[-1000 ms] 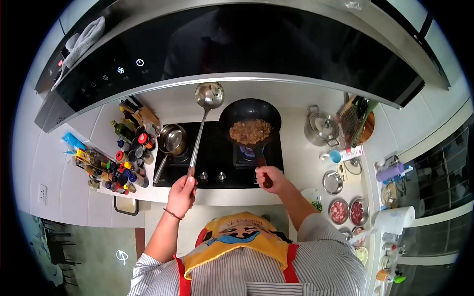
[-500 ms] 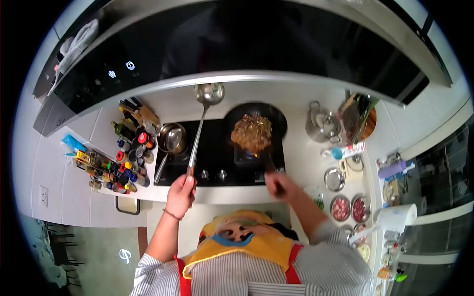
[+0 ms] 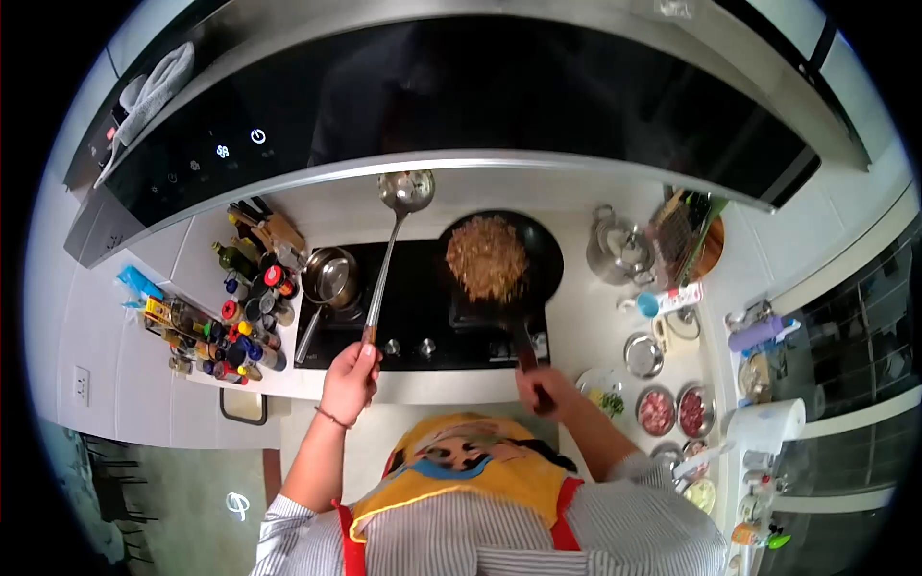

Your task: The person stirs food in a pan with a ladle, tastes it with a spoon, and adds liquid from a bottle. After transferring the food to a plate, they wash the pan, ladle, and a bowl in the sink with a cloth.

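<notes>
My left hand [image 3: 350,379] is closed round the wooden end of a long steel ladle [image 3: 386,259]. The ladle's bowl points away from me, up near the front edge of the range hood. My right hand [image 3: 544,390] grips the handle of a black wok [image 3: 546,259] over the right side of the stove. Browned, chopped food [image 3: 487,257] fills the middle of the wok, some of it looking like minced meat. Left of the ladle, a small steel saucepan [image 3: 331,278] rests on the other burner.
The range hood [image 3: 461,159] overhangs the black stove [image 3: 413,348]. Seasoning bottles [image 3: 235,259] crowd the left counter. A lidded steel pot [image 3: 619,248] stands to the right. Bowls of raw meat [image 3: 656,411] and a plate of chopped greens [image 3: 607,396] sit nearer me.
My right hand and the wok handle have come down toward me. The food, earlier bunched up and blurred, now lies spread in the wok. The ladle stays nearly still.
</notes>
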`<control>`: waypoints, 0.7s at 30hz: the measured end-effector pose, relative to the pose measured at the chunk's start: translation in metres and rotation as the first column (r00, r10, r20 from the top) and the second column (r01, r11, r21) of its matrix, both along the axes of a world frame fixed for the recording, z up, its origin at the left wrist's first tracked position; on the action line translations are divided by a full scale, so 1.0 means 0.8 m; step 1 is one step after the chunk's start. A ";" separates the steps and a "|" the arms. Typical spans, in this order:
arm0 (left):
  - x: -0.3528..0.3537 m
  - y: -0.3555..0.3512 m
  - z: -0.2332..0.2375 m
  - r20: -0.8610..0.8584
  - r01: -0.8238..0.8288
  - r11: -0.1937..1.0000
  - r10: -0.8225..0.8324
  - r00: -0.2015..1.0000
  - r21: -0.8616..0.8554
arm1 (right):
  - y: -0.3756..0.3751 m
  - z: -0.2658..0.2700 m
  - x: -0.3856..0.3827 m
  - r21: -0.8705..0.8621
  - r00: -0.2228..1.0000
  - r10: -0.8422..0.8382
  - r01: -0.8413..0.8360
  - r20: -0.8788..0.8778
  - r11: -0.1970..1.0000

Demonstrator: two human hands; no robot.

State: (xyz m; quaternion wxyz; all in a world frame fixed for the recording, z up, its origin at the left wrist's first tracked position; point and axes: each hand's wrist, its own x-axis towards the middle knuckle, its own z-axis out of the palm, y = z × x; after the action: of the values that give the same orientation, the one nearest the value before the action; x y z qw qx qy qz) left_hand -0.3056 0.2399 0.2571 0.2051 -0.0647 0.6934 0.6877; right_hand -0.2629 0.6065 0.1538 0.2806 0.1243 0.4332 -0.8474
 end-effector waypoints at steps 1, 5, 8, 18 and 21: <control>0.000 -0.002 -0.001 -0.012 0.015 1.000 -0.015 1.000 -0.005 | 0.010 0.004 0.000 -0.036 1.000 0.020 -0.020 0.001 0.999; 0.002 0.003 -0.001 -0.011 0.026 0.999 -0.026 1.000 0.021 | -0.007 0.000 -0.065 0.206 0.897 0.091 0.000 -0.433 0.979; 0.000 0.007 0.007 -0.005 0.017 1.000 -0.018 1.000 -0.026 | -0.004 -0.063 0.001 -0.018 0.986 0.029 -0.032 -0.162 0.999; -0.004 0.000 0.001 -0.014 0.032 0.999 -0.032 0.999 -0.028 | -0.006 -0.016 0.042 -0.075 0.995 0.042 -0.035 0.090 0.997; -0.013 0.003 -0.007 -0.030 0.026 1.000 -0.026 0.999 -0.014 | 0.004 -0.026 0.005 -0.137 0.998 0.050 -0.043 0.049 0.990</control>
State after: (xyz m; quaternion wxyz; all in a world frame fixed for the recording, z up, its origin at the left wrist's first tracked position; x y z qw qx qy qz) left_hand -0.3159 0.2425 0.2518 0.2033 -0.0468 0.7020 0.6809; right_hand -0.2586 0.6095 0.1327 0.3195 0.1166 0.3697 -0.8647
